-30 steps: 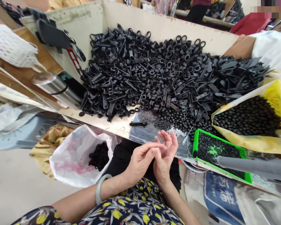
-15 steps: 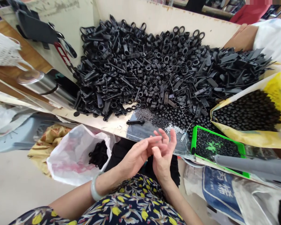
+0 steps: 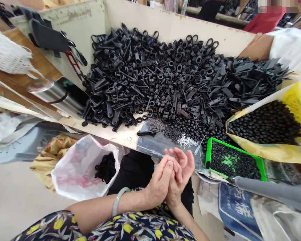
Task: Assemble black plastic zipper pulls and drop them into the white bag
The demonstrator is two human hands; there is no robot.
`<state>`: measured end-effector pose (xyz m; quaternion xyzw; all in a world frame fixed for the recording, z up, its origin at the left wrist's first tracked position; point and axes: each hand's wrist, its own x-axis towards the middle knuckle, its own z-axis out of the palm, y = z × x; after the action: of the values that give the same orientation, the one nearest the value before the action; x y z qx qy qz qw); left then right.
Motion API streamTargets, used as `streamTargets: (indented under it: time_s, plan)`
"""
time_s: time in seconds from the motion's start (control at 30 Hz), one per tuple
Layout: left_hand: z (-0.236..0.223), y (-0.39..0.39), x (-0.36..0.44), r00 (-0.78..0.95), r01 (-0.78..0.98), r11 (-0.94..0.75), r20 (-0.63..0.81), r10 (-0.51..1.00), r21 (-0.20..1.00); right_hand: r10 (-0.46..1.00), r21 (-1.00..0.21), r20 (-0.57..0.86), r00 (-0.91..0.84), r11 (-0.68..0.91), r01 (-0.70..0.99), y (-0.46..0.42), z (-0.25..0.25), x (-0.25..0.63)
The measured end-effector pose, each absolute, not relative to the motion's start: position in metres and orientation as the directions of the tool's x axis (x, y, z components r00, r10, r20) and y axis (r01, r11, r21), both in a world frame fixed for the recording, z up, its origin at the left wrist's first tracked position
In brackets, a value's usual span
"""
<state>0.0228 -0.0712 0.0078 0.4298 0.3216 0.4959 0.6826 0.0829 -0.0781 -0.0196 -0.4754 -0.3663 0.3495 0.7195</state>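
My left hand (image 3: pixel 158 187), with a pale bangle on its wrist, is closed round the thumb side of my right hand (image 3: pixel 177 190). The right thumb is hidden in that grip. Palm up, my right hand holds no object that I can see, its fingers apart and slightly bent. Both are in front of the table edge, above my lap. Beyond them on a dark mat (image 3: pixel 150 144) lie a black lever-shaped part (image 3: pixel 146 133), a heap of small silvery pins (image 3: pixel 187 141) and a thin tool with a clear handle (image 3: pixel 199 145).
Black plastic parts (image 3: pixel 165 87) are heaped across the table. At right are a green tray (image 3: pixel 209 154) of small black pieces and a yellow bag (image 3: pixel 256 149) of black beads. A white bag (image 3: pixel 72 170) hangs at left, near a steel flask (image 3: pixel 57 95).
My hands have come together, the left closing on the right thumb, and they sit slightly lower and further right. The view has shifted a little. The lever-shaped part stays on the mat.
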Motion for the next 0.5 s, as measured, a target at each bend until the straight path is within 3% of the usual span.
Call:
streamTargets:
  time_s: [0.2, 0.37, 0.5]
  plan:
    - [0.013, -0.069, 0.028, 0.314, -0.353, 0.159, -0.043, 0.948, 0.922, 0.811, -0.943, 0.298, 0.504, 0.333, 0.022, -0.072, -0.022, 0.098]
    - [-0.001, -0.068, 0.033, 0.368, -0.438, 0.228, -0.058, 0.928, 0.87, 0.79, -0.93, 0.319, 0.523, 0.368, 0.012, -0.075, -0.029, 0.094]
    - [-0.01, -0.068, 0.03, 0.408, -0.49, 0.272, -0.058, 0.911, 0.829, 0.817, -0.954, 0.263, 0.513, 0.3, 0.01, -0.068, -0.03, 0.099]
